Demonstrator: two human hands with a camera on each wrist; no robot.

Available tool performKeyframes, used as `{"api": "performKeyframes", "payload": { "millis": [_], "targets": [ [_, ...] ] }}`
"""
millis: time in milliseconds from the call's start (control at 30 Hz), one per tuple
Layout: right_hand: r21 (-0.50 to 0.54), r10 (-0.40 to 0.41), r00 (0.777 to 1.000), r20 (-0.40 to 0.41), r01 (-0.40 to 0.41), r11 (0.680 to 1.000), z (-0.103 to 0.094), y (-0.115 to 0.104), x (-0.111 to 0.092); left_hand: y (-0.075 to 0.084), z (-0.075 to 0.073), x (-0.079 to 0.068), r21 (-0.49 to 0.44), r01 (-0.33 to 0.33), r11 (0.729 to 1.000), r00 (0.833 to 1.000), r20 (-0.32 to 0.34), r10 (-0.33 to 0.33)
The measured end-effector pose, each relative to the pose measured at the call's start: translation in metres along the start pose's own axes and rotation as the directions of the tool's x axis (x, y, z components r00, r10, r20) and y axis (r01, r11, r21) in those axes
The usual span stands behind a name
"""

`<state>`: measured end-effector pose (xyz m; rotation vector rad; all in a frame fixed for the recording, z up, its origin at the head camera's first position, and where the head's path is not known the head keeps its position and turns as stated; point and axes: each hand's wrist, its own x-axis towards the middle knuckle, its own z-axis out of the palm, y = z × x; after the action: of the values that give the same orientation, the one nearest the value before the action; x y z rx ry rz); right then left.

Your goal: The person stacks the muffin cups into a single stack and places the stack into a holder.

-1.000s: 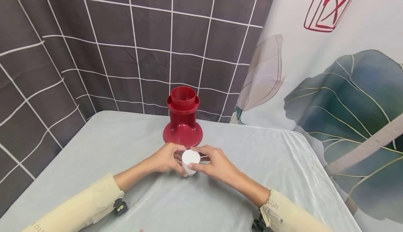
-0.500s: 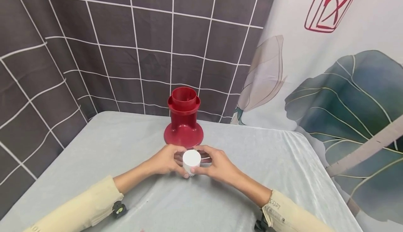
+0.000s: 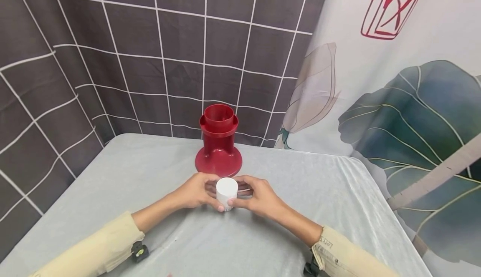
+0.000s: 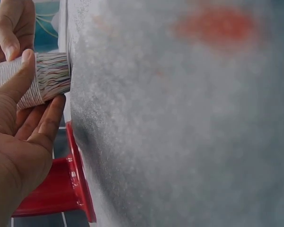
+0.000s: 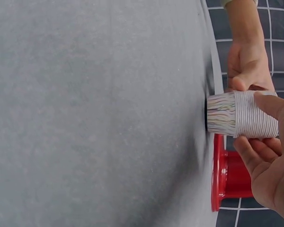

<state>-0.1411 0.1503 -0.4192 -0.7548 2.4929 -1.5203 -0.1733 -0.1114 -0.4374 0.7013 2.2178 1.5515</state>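
Note:
A stack of nested paper cups (image 3: 226,190) is upright near the table's middle, its white top facing up. In the right wrist view the stacked rims (image 5: 255,114) form ribs above the lowest cup's wall, which carries coloured wavy lines. My left hand (image 3: 193,191) grips the stack from the left, thumb in front and fingers behind. From the right, my right hand (image 3: 259,195) holds the same stack between thumb and fingers. The stack's base is at the cloth or very close to it; I cannot tell whether it touches.
Just behind the cups stands a red plastic stand (image 3: 218,160) with a round base and an open tube on top. A pale cloth (image 3: 150,160) covers the table. A dark grid-patterned curtain (image 3: 180,72) hangs behind, and a floral one (image 3: 315,93) at the right.
The cup stack has straightened from a slight tilt to upright. Both hands keep their hold on it and have hardly moved. The red stand stays in place.

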Motion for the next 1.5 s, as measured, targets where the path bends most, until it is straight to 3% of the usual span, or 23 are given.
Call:
{"api": "performKeyframes", "payload": {
  "millis": [467,1033,1267,1500],
  "targets": [
    [-0.014,-0.002,1.000,-0.016,0.002,1.000,-0.014,-0.019,0.012,0.017,-0.013,-0.002,0.031,-0.024,0.999,0.995,-0.099,0.027],
    [-0.057,-0.058,0.996,-0.068,0.054,0.997,-0.047,-0.057,0.036,0.069,-0.044,0.002,0.101,-0.077,0.992,0.983,-0.161,0.093],
    [-0.056,-0.073,0.994,-0.077,0.069,0.996,-0.059,-0.070,0.044,0.087,-0.052,0.006,0.119,-0.141,0.983,0.965,-0.206,0.164],
    [-0.004,-0.075,0.992,-0.101,0.075,0.997,-0.070,-0.085,0.056,0.106,-0.066,0.012,0.126,-0.166,0.978,0.950,-0.244,0.193]
  ]
}}
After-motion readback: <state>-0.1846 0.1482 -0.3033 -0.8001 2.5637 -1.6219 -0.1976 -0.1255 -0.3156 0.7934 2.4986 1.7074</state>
